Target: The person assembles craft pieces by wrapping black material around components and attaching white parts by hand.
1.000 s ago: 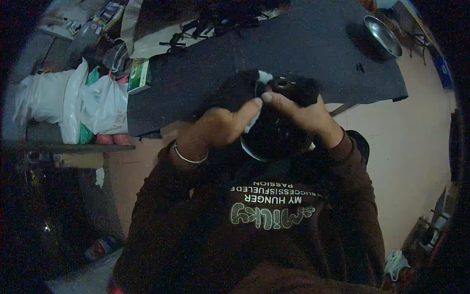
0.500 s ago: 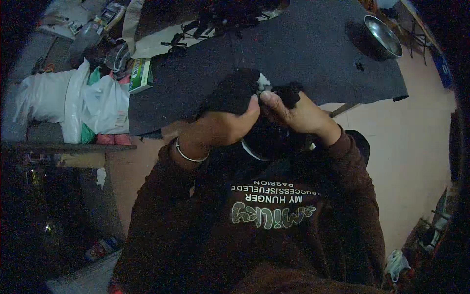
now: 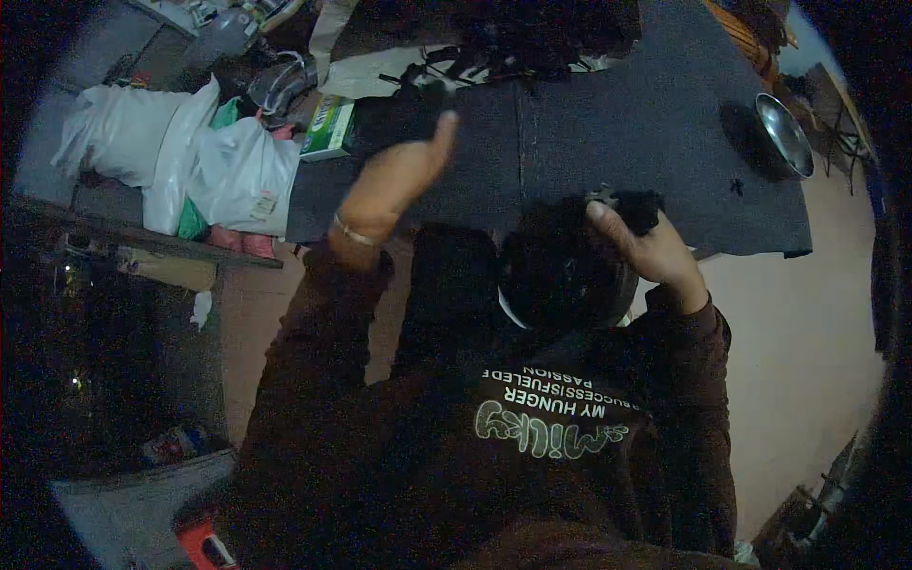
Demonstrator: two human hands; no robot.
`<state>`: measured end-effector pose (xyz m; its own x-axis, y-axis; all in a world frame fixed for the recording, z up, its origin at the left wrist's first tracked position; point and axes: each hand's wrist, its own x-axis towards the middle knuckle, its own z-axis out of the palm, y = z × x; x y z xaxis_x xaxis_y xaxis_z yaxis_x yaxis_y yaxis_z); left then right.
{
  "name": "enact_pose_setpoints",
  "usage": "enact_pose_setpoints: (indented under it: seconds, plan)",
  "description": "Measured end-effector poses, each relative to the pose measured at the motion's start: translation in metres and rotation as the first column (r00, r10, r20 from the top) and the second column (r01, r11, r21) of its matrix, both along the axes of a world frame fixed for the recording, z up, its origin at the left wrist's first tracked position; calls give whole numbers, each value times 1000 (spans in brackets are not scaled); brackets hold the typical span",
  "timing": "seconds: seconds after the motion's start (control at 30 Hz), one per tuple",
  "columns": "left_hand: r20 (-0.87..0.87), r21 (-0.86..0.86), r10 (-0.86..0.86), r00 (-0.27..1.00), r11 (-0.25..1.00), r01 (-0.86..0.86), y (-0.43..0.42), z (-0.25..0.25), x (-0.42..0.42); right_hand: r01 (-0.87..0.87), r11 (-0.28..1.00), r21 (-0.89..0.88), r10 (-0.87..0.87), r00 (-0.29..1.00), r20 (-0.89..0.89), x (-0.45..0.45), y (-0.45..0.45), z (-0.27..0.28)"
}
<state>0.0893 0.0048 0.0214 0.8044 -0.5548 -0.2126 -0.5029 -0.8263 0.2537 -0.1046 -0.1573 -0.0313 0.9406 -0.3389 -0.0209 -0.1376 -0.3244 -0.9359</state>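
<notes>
My left hand [image 3: 394, 180] is stretched over the dark-covered table, blurred, its thumb pointing away from me. Dark material with a pale tip lies at its fingers, near a pile of small black pieces [image 3: 465, 66]; its grip is unclear. Nearer my body, my right hand [image 3: 646, 249] is closed on a small black piece [image 3: 638, 211], with a greyish bit by the thumb. Below that hand, a round bowl [image 3: 514, 313] with a shiny rim and dark contents rests at my lap.
White plastic bags [image 3: 171, 152] stand at the left beside a green-and-white box [image 3: 329, 127]. A metal bowl [image 3: 786, 135] sits at the table's right end, near a small black piece [image 3: 736, 187]. Orange material [image 3: 746, 38] shows at the back right.
My hands have moved apart: the left has gone forward to the pile, while the right has shifted right with a black piece. The view has turned slightly.
</notes>
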Motion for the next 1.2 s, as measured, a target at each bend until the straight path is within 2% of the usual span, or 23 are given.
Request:
enact_pose_setpoints:
  seconds: [0.03, 0.1, 0.23, 0.3, 0.33, 0.4, 0.43, 0.47, 0.5, 0.53, 0.6, 0.63, 0.67, 0.7, 0.73, 0.77, 0.87, 0.9, 0.97, 1.0, 1.07, 1.13, 1.2]
  plan:
    - [328, -95, -104, 939, 985, 142, 4, -15, 21, -22, 999, -25, 22, 1000, 10, 0, 1, 1]
    - [851, -118, -151, 504, 879, 463, 7, -41, 60, -40, 998, -49, 40, 999, 16, 1, 3, 1]
    - [730, 67, -335, 596, 902, 426, -7, -63, 101, -58, 998, -2, 58, 998, 19, 2, 4, 4]
    - [432, 63, -299, 851, 951, 302, -15, -61, 88, -65, 998, -7, 65, 998, 17, 0, 2, 3]
    - [427, 65, -306, 851, 949, 309, -21, -47, 66, -52, 999, -7, 53, 999, 7, 1, 1, -1]
    - [51, 192, -95, 994, 978, 84, -32, -13, 10, -32, 999, -4, 32, 999, -10, 1, -1, -5]
    - [45, 192, -102, 994, 977, 92, -31, -22, 0, -1, 1000, 9, 1, 1000, 11, 2, 0, -5]
    - [200, -69, -223, 954, 968, 241, -30, -35, -8, 29, 999, 22, -30, 999, 33, 3, 1, -5]
    - [377, -298, -287, 881, 863, 408, -29, -44, -14, 38, 999, 20, -38, 999, 30, 3, 2, -4]
    - [375, -301, -296, 879, 857, 417, -29, -45, -21, 74, 997, -20, -72, 994, 81, 5, 4, -2]
    - [667, -212, -410, 622, 696, 686, -28, -46, -34, 121, 991, -59, -112, 985, 132, 7, 11, -1]
    - [749, -159, -422, 511, 634, 757, -28, -45, -41, 158, 981, -114, -118, 947, 298, 9, 16, -1]
    - [586, -275, -476, 656, 645, 713, -31, -39, -51, 200, 966, -163, -105, 882, 458, 10, 19, -2]
    - [474, -332, -490, 732, 670, 664, -32, -41, -59, 199, 966, -164, -103, 881, 462, 11, 19, -5]
    - [357, -383, -489, 796, 701, 602, -34, -43, -67, 252, 916, -313, -45, 838, 543, 12, 19, -9]
    - [360, -382, -488, 795, 701, 603, -32, -44, -69, 315, 838, -446, 26, 793, 608, 13, 18, -10]
    - [328, -325, -611, 720, 643, 693, -25, -44, -75, 264, 841, -472, 35, 845, 534, 9, 16, -4]
    - [204, -384, -582, 787, 692, 612, -22, -41, -76, 267, 840, -472, 33, 844, 536, 8, 14, -5]
    - [-61, -461, -501, 863, 781, 421, -14, -29, -76, 161, 960, -228, -54, 908, 415, 5, 12, -6]
    - [-195, -477, -449, 872, 820, 316, -12, -22, -76, 163, 960, -229, -54, 907, 417, 3, 12, -4]
    - [-328, -478, -388, 861, 855, 203, -9, -2, -80, 46, 993, 106, -80, 935, 345, -1, 13, 1]
    - [-533, -290, -188, 825, 957, 32, -10, 22, -84, 21, 990, 138, -57, 963, 264, -2, 13, 4]
    - [-497, -386, -317, 808, 914, 122, -9, 4, -75, 4, 985, 175, -36, 983, 180, -3, 14, 5]
